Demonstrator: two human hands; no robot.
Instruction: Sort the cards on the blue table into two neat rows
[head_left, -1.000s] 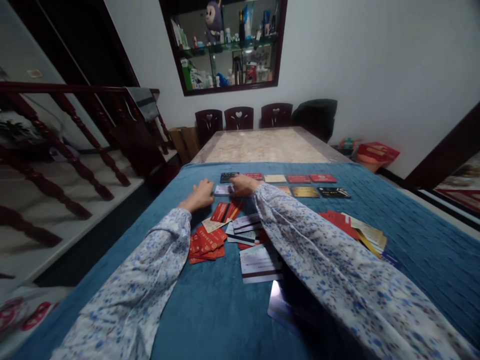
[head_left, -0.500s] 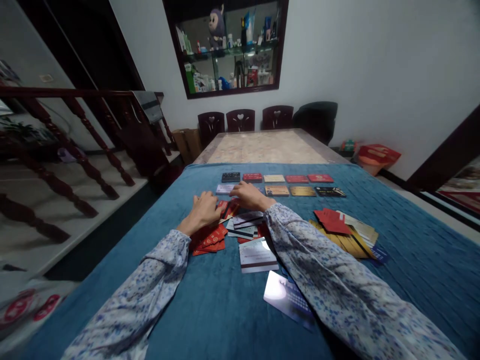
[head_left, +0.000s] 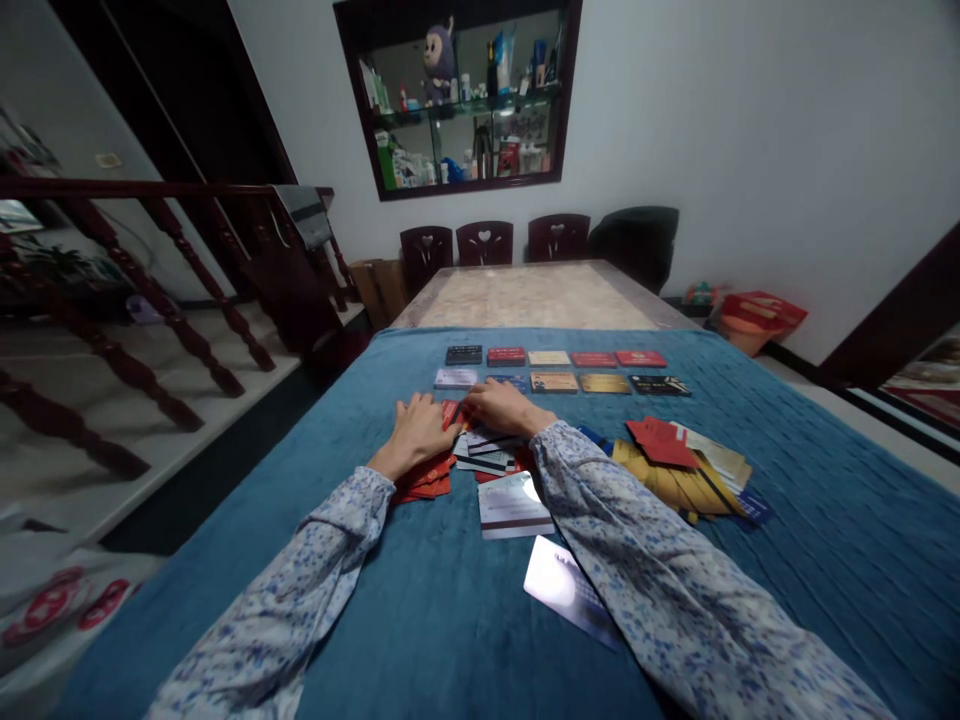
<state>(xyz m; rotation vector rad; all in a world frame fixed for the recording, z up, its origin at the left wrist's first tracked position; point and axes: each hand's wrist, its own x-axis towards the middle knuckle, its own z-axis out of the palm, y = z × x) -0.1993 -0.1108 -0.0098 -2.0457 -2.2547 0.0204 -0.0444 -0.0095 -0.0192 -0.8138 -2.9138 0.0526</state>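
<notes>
Both my hands meet over a loose pile of cards on the blue cloth. My left hand (head_left: 418, 435) curls around the left side of a red card (head_left: 451, 413). Coming from the other side, my right hand (head_left: 501, 407) has its bent fingers closed at the same card's right end; the fingertips are partly hidden. Below the hands lie several orange-red cards (head_left: 429, 482) and pale cards with dark stripes (head_left: 484, 458). Nearer me rest a white striped card (head_left: 514, 508) and a shiny lilac card (head_left: 566, 585), the latter beside my right sleeve.
Beyond my hands, two rows of card stacks include a black stack (head_left: 463, 355) and an orange one (head_left: 553, 382). Right of my forearm spreads a heap of yellow cards (head_left: 675, 480) with red cards (head_left: 660, 442) on top. The marble tabletop (head_left: 517, 295) extends past the cloth.
My left hand has shifted right, closer to my right hand. My right hand has drawn slightly nearer to me, uncovering a blue card stack in the second row.
</notes>
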